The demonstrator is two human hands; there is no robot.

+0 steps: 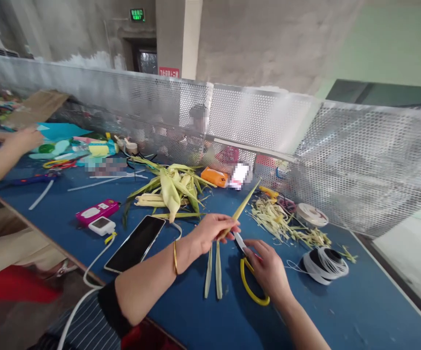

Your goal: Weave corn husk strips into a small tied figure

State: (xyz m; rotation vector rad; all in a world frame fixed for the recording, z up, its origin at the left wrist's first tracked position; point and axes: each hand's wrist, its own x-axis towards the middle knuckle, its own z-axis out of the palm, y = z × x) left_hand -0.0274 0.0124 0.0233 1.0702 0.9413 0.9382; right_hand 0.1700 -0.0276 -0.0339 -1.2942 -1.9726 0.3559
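My left hand (213,230) is closed in a pinch on a long yellow-green leaf strip (242,206) that slants up to the right. My right hand (267,268) is closed on yellow-handled scissors (249,282), whose blades (238,240) meet the strip just below my left fingers. Two cut strips (214,270) lie flat on the blue table (342,311) under my hands. A pile of green and yellow leaves (172,189) lies behind my left hand.
A black phone (135,243), a pink device (96,210) and a white charger (101,225) sit left. Leaf trimmings (287,223), a tape roll (311,214) and a wire spool (325,263) lie right. A perforated metal screen (342,155) backs the table. Another person's arm (2,155) reaches in at far left.
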